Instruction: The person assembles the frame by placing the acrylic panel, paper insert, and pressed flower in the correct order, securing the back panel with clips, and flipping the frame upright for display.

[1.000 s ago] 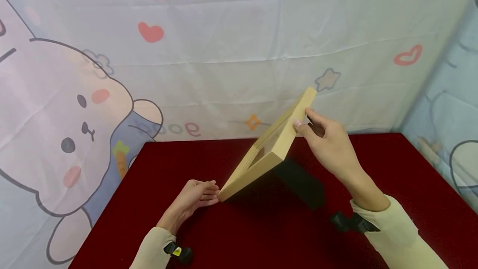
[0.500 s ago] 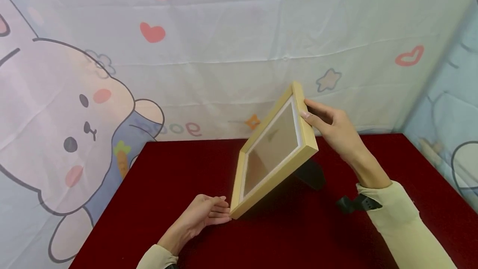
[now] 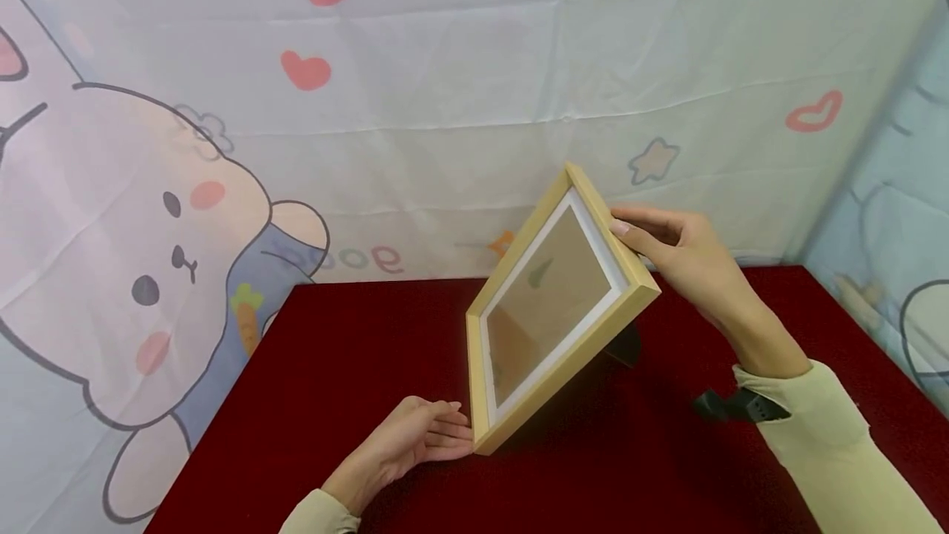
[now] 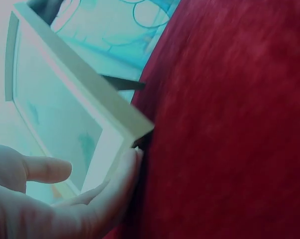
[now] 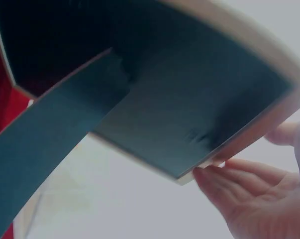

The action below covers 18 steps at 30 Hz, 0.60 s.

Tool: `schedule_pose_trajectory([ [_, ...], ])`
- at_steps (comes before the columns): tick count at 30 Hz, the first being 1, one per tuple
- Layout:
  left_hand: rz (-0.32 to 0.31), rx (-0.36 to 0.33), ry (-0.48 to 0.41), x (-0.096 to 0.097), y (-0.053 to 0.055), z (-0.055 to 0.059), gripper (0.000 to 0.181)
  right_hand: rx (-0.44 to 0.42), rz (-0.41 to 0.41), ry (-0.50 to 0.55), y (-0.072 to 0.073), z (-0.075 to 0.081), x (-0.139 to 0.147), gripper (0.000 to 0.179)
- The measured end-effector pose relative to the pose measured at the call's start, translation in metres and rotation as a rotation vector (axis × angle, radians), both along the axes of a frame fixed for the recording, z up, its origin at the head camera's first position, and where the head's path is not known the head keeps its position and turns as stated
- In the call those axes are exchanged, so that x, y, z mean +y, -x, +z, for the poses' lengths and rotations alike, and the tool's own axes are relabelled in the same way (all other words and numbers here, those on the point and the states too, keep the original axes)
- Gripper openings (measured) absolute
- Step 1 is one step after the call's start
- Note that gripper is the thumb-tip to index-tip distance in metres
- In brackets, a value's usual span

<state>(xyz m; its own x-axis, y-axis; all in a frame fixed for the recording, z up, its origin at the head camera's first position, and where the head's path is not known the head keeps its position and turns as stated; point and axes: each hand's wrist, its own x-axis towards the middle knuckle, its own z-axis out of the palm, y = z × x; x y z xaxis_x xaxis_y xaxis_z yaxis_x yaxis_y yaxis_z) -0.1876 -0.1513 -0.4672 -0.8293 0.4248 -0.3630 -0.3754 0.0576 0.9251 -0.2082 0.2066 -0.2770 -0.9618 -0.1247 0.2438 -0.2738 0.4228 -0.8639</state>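
Observation:
A light wooden picture frame (image 3: 569, 371) with a white inner border is tilted over the table, its glazed front turned toward me and to the left. My right hand (image 3: 708, 274) pinches its upper right side, thumb in front and fingers behind. At the lower left corner, my left hand (image 3: 404, 442) touches the edge with its extended fingers, palm up. The left wrist view shows those fingers along the frame's end, the thumb apart from it. From the back of the frame, a dark support leg (image 5: 55, 134) sticks out in the right wrist view.
A dark red cloth (image 3: 356, 353) covers the table. Behind it hangs a pale printed curtain (image 3: 460, 64) with hearts and a large rabbit, and another printed curtain (image 3: 904, 188) stands at the right. A dark band with a camera (image 3: 741, 406) sits on the right wrist.
The picture frame has turned so that its glazed front shows more toward me, and its lower corner has come nearer and right. Both hands have moved with it, keeping their contact.

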Motion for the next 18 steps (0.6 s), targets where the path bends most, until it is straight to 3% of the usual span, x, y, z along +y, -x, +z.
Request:
schedule_pose_trajectory([
  [4, 0.041, 0.035, 0.011, -0.003, 0.021, 0.001, 0.047, 0.011, -0.053, -0.056, -0.028, 0.004, -0.004, 0.048],
  [10, 0.139, 0.058, -0.004, -0.003, 0.053, -0.001, 0.043, 0.093, -0.155, -0.215, -0.065, 0.003, -0.009, 0.044],
  [14, 0.180, 0.027, -0.030, 0.003, 0.070, -0.003, 0.044, 0.144, -0.214, -0.253, -0.076, 0.001, -0.014, 0.046],
  [18, 0.181, -0.004, -0.045, 0.010, 0.078, -0.005, 0.045, 0.173, -0.251, -0.247, -0.080, -0.001, -0.018, 0.047],
])
